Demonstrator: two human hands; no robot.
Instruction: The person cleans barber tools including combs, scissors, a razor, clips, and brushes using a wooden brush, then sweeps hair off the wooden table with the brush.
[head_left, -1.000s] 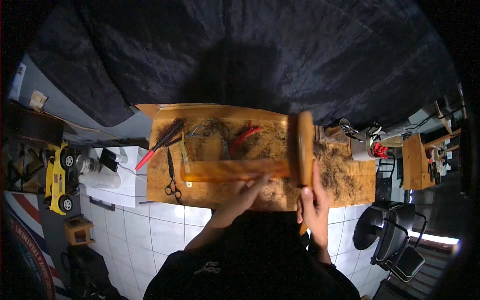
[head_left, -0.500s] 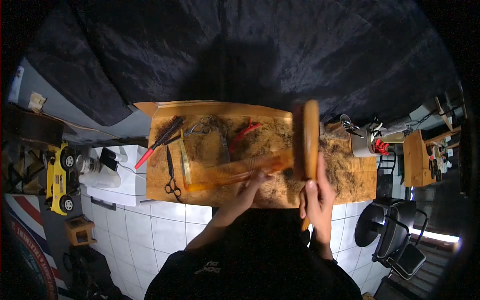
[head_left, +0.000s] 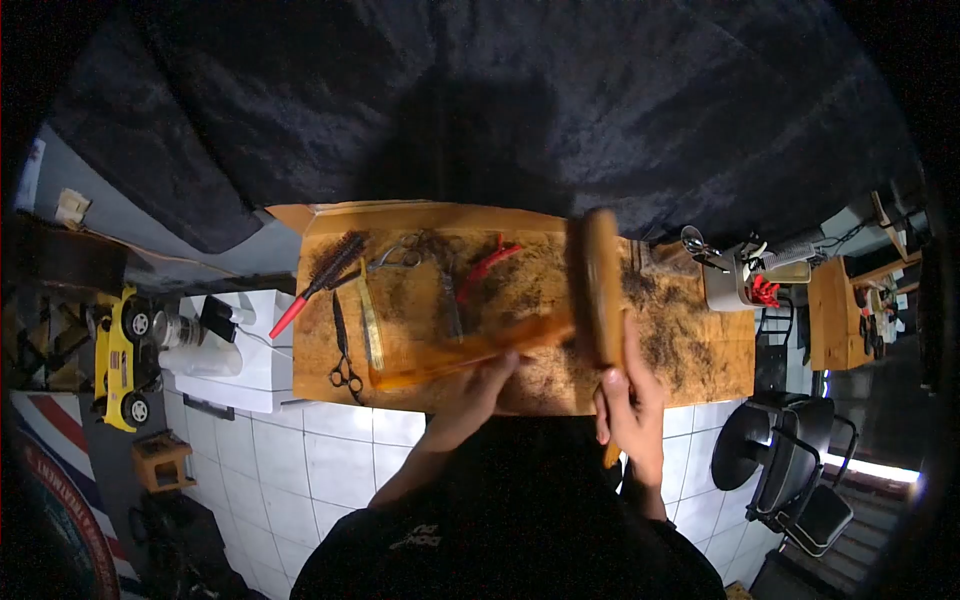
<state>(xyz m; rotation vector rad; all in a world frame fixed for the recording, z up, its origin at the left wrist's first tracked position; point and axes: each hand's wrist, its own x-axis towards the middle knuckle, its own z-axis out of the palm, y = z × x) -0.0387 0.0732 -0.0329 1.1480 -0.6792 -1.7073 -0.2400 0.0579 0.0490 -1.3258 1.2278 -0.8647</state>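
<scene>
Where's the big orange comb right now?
In the head view, the orange comb is in the left hand, over the near side of the wooden table, just left of the brush in the right hand.

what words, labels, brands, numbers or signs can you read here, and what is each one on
"TREATMENT", it seems, on the striped sign; its other lettering is too blurred to read.
Black shirt: upside-down lettering, too small to read surely.
Yellow toy truck: nothing readable.

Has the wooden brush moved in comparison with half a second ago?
Yes: the wooden brush has shifted left in the view, nearer the red clip.
</scene>
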